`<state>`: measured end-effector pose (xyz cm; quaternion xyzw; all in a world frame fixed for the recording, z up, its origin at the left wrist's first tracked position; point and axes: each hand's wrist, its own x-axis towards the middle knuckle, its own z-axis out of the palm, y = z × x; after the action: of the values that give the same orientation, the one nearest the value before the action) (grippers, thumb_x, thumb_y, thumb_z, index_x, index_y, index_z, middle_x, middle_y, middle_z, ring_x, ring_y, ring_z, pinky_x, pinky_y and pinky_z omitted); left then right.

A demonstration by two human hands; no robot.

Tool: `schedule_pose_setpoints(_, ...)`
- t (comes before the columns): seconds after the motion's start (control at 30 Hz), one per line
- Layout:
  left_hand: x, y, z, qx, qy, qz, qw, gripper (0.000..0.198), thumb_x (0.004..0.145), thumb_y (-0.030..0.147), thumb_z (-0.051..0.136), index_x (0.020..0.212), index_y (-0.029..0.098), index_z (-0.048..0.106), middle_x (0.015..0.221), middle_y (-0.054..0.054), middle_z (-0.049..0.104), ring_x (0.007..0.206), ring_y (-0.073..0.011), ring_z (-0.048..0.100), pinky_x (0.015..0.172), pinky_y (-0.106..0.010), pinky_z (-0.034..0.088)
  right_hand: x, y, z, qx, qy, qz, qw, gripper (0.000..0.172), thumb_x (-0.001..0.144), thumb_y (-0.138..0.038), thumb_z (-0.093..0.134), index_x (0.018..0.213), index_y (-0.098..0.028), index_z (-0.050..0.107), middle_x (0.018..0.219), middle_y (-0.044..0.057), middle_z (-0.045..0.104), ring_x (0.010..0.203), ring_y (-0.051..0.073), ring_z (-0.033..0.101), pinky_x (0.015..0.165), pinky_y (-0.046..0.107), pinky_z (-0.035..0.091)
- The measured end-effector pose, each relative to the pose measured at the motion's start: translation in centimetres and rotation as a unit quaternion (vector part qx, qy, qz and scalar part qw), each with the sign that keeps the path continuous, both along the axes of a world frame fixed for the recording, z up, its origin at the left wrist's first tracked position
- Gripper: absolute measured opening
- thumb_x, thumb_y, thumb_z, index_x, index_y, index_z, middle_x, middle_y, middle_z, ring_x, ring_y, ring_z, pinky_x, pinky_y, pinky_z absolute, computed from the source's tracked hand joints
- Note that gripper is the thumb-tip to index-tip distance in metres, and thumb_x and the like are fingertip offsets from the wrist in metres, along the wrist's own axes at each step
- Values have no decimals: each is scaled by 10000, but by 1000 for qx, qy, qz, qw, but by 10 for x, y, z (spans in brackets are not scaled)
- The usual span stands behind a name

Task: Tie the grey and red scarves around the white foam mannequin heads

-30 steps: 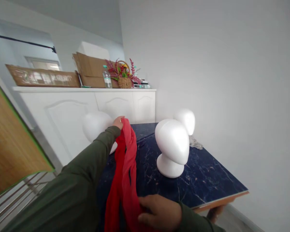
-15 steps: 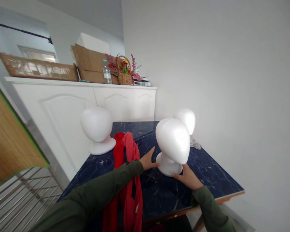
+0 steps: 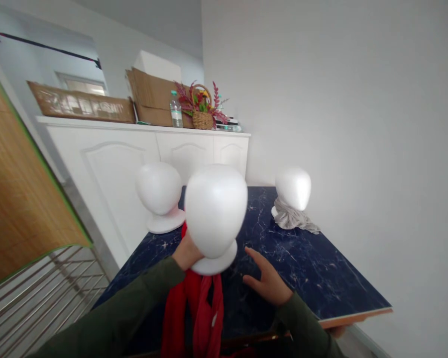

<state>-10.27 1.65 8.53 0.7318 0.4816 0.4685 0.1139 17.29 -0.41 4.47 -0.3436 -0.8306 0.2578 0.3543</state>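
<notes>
Obs., own arms: I wear a dark olive-green, long-sleeved top of soft matte fabric, plain throughout. Left sleeve [image 3: 134,308] shows broad folds along the forearm. Right sleeve [image 3: 302,325] ends snug at the wrist. My left hand [image 3: 185,252] and right hand [image 3: 268,282] are bare.

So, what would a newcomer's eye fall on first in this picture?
First the white foam head in the centre, held at its neck by the left hand, the right hand open beside it. Then the red scarf, running from under its base to the near edge of the dark blue table. Behind stand a second foam head at left and a third head at right, grey cloth at its foot.
</notes>
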Motion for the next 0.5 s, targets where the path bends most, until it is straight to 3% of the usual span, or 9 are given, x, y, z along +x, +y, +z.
schedule_pose_setpoints(0.13,-90,-26,-10,-31,64,132,989,707,630,681,465,1120,173,509,1127,-90,579,1184,-279,397,1021,-457,291,3,7,-28,-63,1,-57,996,555,745,-298,538,1273,-208,396,1294,85,438,1192,213,402,1016,427,299)
schedule_pose_setpoints(0.23,-132,-39,-18,-66,84,202,973,686,616,700,438,1099,218,513,1058,-30,615,1185,-269,393,1011,-454,304,7,8,-45,-67,-30,-63,995,494,736,-317,548,1209,-195,479,1259,92,474,1179,226,413,1019,436,289)
schedule_pose_setpoints(0.33,-146,-42,-27,-98,89,236,963,659,590,707,439,1027,224,536,996,-6,633,1187,-258,387,1034,-434,273,7,5,-48,-43,-73,-62,994,469,727,-338,559,1169,-183,525,1253,96,483,1196,239,389,1032,437,264)
schedule_pose_setpoints(0.5,-147,-31,-44,-110,69,254,959,625,539,661,487,986,227,527,1022,-34,619,1197,-281,381,1055,-452,231,3,2,-41,-45,-97,-71,992,448,724,-333,560,1148,-192,544,1259,89,480,1208,241,374,1037,438,254)
